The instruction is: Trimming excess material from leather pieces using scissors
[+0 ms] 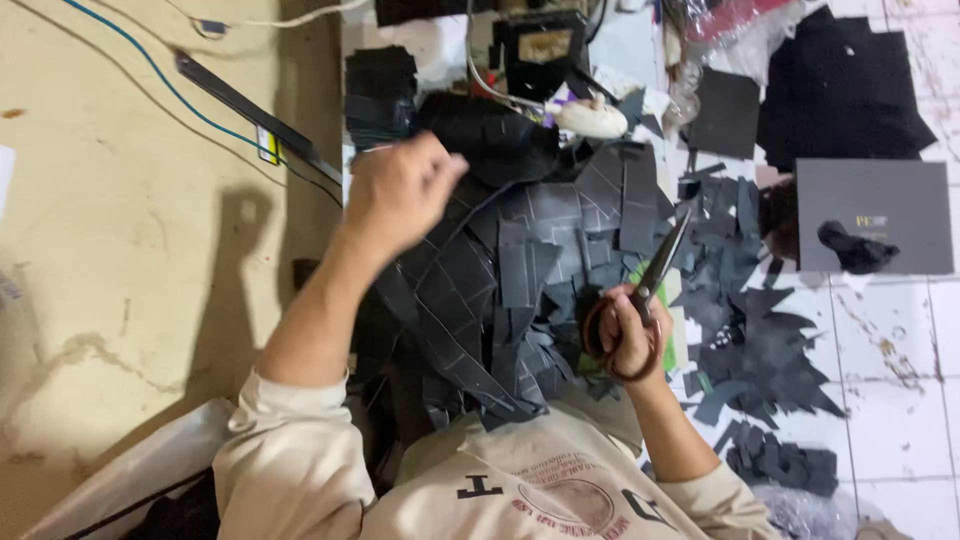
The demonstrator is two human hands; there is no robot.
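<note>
My right hand (pixel 625 335) grips a pair of scissors (pixel 655 275) by their brown loop handles, with the blades pointing up and to the right. My left hand (pixel 400 190) is raised and blurred above a heap of dark grey cut fabric pieces (pixel 520 270) that lies in front of me. Its fingers are curled; whether it holds a piece I cannot tell. A neat stack of black cut pieces (pixel 378 95) sits just beyond the left hand.
Dark offcuts (pixel 760 350) litter the white tiled floor (pixel 900 400) on the right. A flat grey box (pixel 875 215) lies there with a black scrap on it. Black fabric sheets (pixel 845 85) are top right. A beige board (pixel 120 250) with a blue cable is left.
</note>
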